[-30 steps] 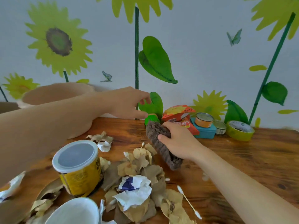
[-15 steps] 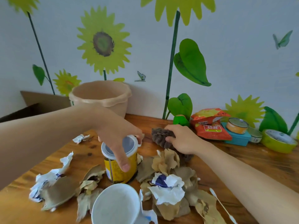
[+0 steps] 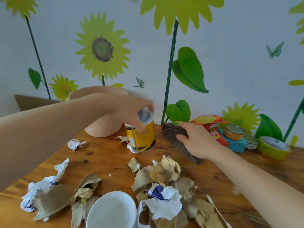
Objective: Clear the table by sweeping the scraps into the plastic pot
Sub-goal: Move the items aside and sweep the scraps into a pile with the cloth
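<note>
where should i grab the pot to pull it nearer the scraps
By the flared rim of the pot, likely from above on its near side: it stands upright and open, the body looks too wide to wrap, and the lip gives something to hook over.

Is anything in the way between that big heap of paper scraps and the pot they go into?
Yes. The yellow can, tilted in the left hand's grip, is between the scrap heap and the plastic pot, close beside the pot. The right hand holds the brown cloth beyond the heap.
</note>
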Motion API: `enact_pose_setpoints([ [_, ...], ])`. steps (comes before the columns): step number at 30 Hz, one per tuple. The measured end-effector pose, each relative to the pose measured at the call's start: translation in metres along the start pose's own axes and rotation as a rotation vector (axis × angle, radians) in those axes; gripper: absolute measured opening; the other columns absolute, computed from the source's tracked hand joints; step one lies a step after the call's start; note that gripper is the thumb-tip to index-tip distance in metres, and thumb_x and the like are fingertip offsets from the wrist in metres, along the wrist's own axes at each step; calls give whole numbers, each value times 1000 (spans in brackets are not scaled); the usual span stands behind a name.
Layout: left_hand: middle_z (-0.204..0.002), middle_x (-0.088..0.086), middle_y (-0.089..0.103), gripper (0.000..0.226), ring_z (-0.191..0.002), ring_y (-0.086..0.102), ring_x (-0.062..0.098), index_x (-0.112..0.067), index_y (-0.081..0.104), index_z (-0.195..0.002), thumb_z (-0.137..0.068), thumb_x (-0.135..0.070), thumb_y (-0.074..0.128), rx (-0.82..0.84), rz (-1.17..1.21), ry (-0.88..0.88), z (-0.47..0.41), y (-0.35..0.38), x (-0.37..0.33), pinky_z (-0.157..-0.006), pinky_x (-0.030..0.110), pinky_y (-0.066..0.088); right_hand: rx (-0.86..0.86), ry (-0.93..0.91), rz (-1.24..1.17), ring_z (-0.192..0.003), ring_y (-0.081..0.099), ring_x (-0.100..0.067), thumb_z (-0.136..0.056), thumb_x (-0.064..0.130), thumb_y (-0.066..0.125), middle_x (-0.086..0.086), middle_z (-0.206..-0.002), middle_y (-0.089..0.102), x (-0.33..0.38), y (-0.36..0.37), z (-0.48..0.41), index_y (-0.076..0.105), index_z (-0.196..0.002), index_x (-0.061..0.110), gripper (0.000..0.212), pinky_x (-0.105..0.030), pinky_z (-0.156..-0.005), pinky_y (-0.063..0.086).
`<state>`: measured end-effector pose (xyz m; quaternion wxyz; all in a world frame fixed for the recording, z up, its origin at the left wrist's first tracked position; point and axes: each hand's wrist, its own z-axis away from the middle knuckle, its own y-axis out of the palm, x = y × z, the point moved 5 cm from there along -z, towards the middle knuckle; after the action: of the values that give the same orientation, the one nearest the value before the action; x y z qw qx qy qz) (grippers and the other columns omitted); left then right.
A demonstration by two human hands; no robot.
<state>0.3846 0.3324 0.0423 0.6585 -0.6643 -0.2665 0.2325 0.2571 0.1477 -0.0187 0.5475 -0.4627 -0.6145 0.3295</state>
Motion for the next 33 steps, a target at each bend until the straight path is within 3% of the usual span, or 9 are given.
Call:
enact_pose_setpoints([
  [2,-97,-16,53,71,-83,56,4,-40,50,-137,-73,-51,81,22,62,22,-14,0,-9,-69,27,47,10,13,2,-135,55,-29,-107,28,54,-4,-147,60,-9,-2,8,48,-153,18,48,-40,-106,47],
  [6,-117,3,43,77,-102,43,20,-34,38,-151,-82,-40,73,-31,99,48,-43,2,-29,-82,37,45,30,33,-48,-139,53,-22,-105,33,57,2,-151,57,-27,-4,22,48,-154,21,51,-36,-108,44],
  [11,-120,9,44,72,-94,54,28,-26,43,-146,-81,-34,74,-102,205,-6,-86,21,-35,-72,33,43,63,26,-105,-120,61,-9,-104,34,60,15,-127,66,-45,-3,38,61,-136,30,33,-22,-87,45],
  [16,-120,14,51,69,-95,55,31,-20,48,-140,-79,-31,76,-180,266,-30,-105,36,-30,-75,34,44,82,40,-109,-117,60,-6,-104,35,59,20,-125,64,-51,-1,42,60,-134,35,30,-9,-76,39],
  [20,-118,11,53,67,-100,55,29,-20,50,-136,-78,-33,79,-201,308,2,-108,43,-29,-79,33,44,66,28,-118,-118,61,-6,-104,33,59,18,-124,66,-49,-3,40,61,-134,34,30,-14,-80,41],
  [27,-132,11,55,71,-117,54,29,-20,48,-142,-83,-43,80,-180,319,63,-94,43,-26,-97,39,46,65,1,-90,-139,51,-16,-105,35,57,8,-150,57,-32,-1,26,49,-153,27,49,-34,-111,42],
  [30,-141,10,54,62,-131,50,25,-22,47,-144,-91,-48,69,-227,343,53,-77,29,-18,-105,38,41,50,-35,-76,-143,48,-21,-107,30,56,5,-152,55,-11,4,9,46,-156,23,51,-34,-112,40],
  [33,-142,2,56,56,-134,50,18,-29,48,-141,-93,-53,62,-295,408,28,-47,7,-6,-109,45,44,49,-82,-79,-144,48,-26,-107,25,55,-2,-154,54,17,20,-24,44,-157,18,52,-37,-113,41],
])
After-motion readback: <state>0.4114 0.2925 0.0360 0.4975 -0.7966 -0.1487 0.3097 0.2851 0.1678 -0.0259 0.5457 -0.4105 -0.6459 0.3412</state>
